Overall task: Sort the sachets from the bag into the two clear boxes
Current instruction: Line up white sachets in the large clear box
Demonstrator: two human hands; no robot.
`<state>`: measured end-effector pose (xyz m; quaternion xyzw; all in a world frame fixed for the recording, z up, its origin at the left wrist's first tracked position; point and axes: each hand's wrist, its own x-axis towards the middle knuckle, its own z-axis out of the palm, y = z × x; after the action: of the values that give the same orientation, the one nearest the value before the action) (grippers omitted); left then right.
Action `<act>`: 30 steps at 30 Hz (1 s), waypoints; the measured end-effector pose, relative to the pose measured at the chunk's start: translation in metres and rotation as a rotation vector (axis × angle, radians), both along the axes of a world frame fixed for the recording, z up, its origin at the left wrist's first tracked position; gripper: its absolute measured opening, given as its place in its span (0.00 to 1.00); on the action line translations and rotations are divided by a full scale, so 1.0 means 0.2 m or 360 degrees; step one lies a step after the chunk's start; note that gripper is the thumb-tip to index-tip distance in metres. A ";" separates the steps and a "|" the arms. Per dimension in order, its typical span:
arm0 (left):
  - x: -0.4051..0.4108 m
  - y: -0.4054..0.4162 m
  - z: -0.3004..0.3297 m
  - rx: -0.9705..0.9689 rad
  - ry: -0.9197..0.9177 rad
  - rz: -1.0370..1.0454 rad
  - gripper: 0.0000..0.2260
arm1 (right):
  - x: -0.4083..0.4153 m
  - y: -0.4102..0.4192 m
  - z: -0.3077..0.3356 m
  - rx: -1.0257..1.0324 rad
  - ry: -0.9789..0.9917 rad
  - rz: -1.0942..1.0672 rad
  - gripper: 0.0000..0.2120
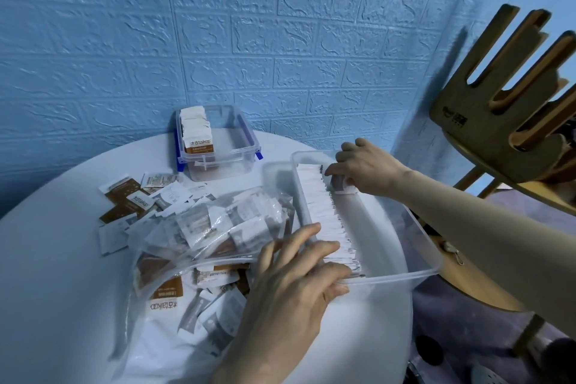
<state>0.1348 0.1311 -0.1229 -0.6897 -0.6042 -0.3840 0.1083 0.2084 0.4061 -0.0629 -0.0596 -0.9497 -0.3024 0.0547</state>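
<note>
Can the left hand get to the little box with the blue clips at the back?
Probably yes. The left hand rests on the near box, and only the bag and loose sachets lie low between it and the small box.

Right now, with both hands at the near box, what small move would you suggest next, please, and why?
Probably seat the sachet that the right hand pinches at the far end of the row of sachets in the near clear box. The left hand rests on the row's near end, bracing it, and the sachet sits beside the row, not yet tucked in.
</note>
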 end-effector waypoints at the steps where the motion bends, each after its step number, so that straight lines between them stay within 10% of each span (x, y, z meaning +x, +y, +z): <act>1: 0.00 0.00 0.00 -0.0001 -0.0004 -0.0001 0.08 | 0.00 -0.01 0.00 -0.0015 0.0032 0.0012 0.25; 18: -0.10 -0.39 0.12 -0.0088 0.0096 0.0395 0.13 | 0.38 -1.03 0.17 -0.1061 0.0754 -0.0055 0.09; 30: -0.19 -0.68 -0.11 -0.0040 0.0301 0.0740 0.11 | 0.12 -1.43 -0.25 -0.1571 0.0906 -0.0481 0.17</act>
<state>0.0958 -0.0059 -0.1442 -0.5662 -0.7387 -0.2750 0.2411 0.2319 0.1207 -0.1129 -0.2915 -0.9070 0.1990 0.2297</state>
